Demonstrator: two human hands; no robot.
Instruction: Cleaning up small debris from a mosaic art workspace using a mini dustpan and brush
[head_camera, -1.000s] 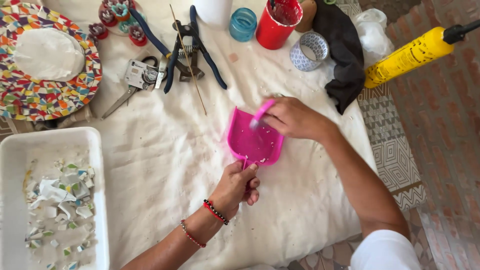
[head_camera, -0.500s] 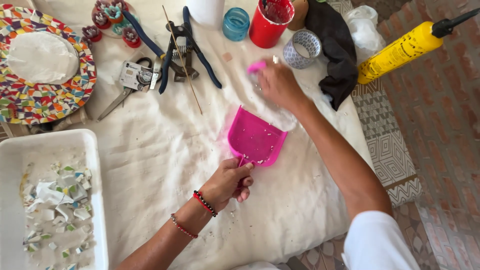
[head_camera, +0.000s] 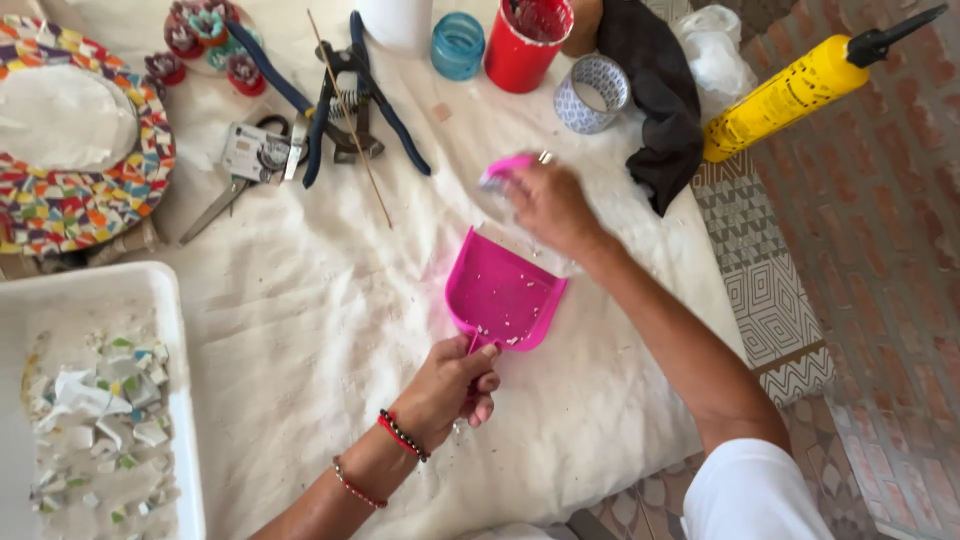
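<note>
Head cam looking down at the counter (head_camera: 300, 330) covered in a white cloth: the left hand (head_camera: 450, 385) has its fingers wrapped tight around the handle of a small pink dustpan (head_camera: 503, 295), which sits on the cloth with a few pale crumbs in it. The right hand (head_camera: 548, 205) is just past the pan's far edge, closed around a little pink brush (head_camera: 503, 170), kinda blurry. Blue-handled pliers (head_camera: 350, 95) lie farther back, and a white tray (head_camera: 95, 400) of broken tile bits sits off to the left.
</note>
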